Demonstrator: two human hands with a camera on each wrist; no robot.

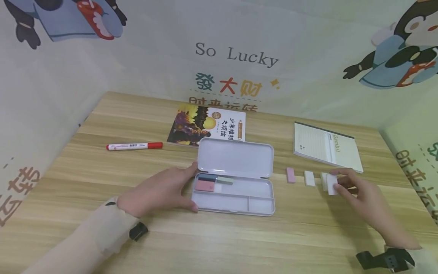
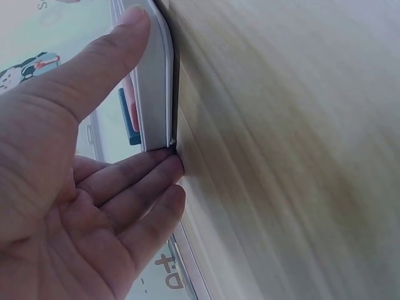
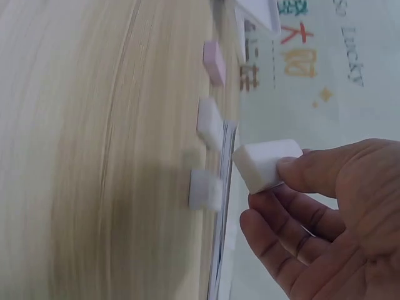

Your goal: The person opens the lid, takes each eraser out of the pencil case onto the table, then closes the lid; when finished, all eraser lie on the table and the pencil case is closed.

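A white pencil case [image 1: 219,201] lies with its lid [image 1: 236,156] raised toward the back. My left hand [image 1: 161,190] grips its left end, thumb at the front corner and fingers at the back one. Inside, in the rear compartment's left part, sit a pink eraser [image 1: 204,186], a dark blue one [image 1: 207,177], a green one [image 1: 224,180] and a white one [image 1: 218,187]. My right hand [image 1: 364,199] pinches a white eraser [image 3: 265,162] between thumb and fingers, raised off the table. Another white eraser [image 3: 205,189] stands on the table close by.
Left of the held eraser are a white eraser [image 1: 309,178] and a pink-purple eraser [image 1: 290,175]. A notebook [image 1: 326,146] lies behind my right hand. A book [image 1: 205,123] is behind the case, and a red-capped marker [image 1: 134,146] lies at the left.
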